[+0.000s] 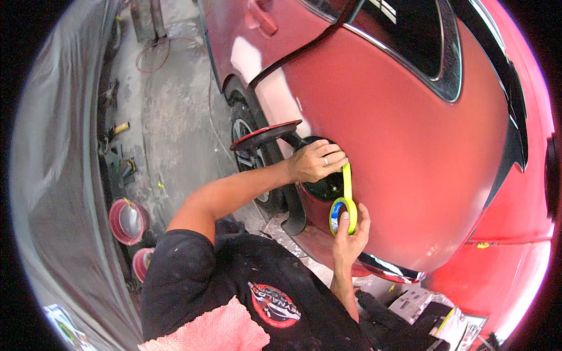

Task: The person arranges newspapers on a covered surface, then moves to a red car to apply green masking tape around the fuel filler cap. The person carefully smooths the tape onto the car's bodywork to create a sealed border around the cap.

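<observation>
My right hand (354, 231) grips a roll of yellow-green masking tape (351, 209), its thumb inside the blue-lined core. From the roll a strip runs up along the right edge of the dark round fuel filler opening (323, 188) in a red car panel (404, 158). At the strip's upper end, the fingers of my left hand (318, 161) press on the tape at the opening's rim. That hand wears a ring and covers part of the opening. The round fuel door (266, 135) stands swung out to the left on its black hinge arm.
A car wheel (249, 131) sits below the panel. Two reddish buckets (129, 221) stand on the concrete floor at left, beside a grey plastic sheet (58, 175). A hose (153, 55) lies farther off. Boxes and papers (413, 304) are at lower right.
</observation>
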Demonstrator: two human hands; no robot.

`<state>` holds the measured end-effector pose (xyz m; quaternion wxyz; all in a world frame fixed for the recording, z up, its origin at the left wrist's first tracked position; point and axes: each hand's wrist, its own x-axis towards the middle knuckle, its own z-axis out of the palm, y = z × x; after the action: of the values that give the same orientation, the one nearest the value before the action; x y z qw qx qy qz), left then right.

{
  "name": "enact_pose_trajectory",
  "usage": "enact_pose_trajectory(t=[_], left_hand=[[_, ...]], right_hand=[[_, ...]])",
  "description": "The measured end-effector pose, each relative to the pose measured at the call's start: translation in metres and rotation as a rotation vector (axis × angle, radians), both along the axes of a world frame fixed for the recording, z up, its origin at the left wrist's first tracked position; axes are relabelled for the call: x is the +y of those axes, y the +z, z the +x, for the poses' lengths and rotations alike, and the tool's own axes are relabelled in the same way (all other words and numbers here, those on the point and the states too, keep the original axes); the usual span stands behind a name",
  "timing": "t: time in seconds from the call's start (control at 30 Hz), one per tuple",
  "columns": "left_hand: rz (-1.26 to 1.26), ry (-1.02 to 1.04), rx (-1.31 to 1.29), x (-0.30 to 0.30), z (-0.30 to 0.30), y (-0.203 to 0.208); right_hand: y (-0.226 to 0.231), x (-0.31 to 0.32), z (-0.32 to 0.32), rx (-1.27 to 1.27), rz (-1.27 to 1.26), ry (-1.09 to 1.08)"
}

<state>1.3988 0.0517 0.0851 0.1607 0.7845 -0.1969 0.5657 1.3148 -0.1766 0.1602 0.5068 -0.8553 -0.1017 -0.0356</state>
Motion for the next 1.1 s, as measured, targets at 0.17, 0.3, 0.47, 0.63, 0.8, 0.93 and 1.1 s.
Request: enact_pose_trajectory(t=[0.17, 0.3, 0.47, 0.63, 0.8, 0.93, 1.1], left_hand=[[0.03, -0.126, 0.002, 0.011, 0.004, 0.009], [0.025, -0.265, -0.034, 0.011, 0.008, 0.015], [-0.019, -0.339, -0.028, 0.016, 0.015, 0.009], [-0.066, -0.381, 0.003, 0.017, 0.015, 0.008], [-0.069, -0.361, 0.015, 0.012, 0.018, 0.001], [-0.048, -0.344, 0.025, 0.013, 0.018, -0.002], [-0.043, -0.329, 0.027, 0.014, 0.019, 0.0]], right_hand=[[0.014, 0.014, -0.004, -0.091, -0.058, -0.056], [0.009, 0.02, -0.006, -0.166, -0.068, -0.095], [0.013, 0.031, -0.012, -0.156, -0.099, -0.206], [0.014, 0.041, -0.017, -0.109, -0.074, -0.252], [0.003, 0.039, -0.015, -0.114, -0.046, -0.319], [-0.002, 0.041, -0.017, -0.095, 0.01, -0.354], [0.008, 0.051, -0.019, -0.109, -0.017, -0.379]])
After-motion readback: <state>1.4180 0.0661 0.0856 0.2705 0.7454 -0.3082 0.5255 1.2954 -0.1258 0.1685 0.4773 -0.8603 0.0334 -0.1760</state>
